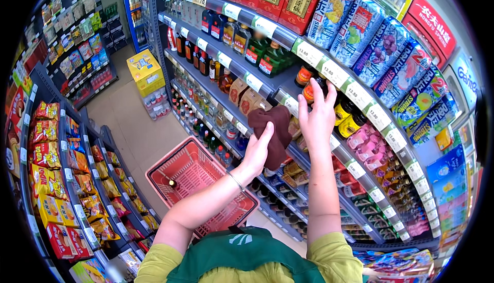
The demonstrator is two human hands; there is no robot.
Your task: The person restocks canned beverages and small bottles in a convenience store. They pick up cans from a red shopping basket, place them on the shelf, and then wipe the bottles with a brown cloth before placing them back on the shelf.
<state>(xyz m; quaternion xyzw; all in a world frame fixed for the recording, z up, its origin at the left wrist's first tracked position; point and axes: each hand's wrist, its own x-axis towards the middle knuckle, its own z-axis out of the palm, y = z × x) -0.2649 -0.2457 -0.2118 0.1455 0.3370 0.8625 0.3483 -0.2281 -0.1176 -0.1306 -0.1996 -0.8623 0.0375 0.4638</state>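
Note:
A folded dark brown cloth [278,136] is gripped in my left hand [257,149], in front of the middle shelves. My right hand [318,119] is raised at the shelf beside it, its fingers apart and holding nothing. Its fingertips reach up to dark bottles with orange labels [307,91]; whether they touch the glass cannot be made out. Just right of this hand stand dark bottles with yellow labels [350,125]. Green bottles with red labels [271,59] are on the shelf to the left, and pink-wrapped bottles [366,144] lie further right.
A red plastic basket [175,148] with a small dark bottle [172,183] inside is below my left arm. Yellow cartons [145,72] stand on the floor by the shelf end. Snack shelves [75,190] line the left side. Large cans [357,32] top the drinks shelf.

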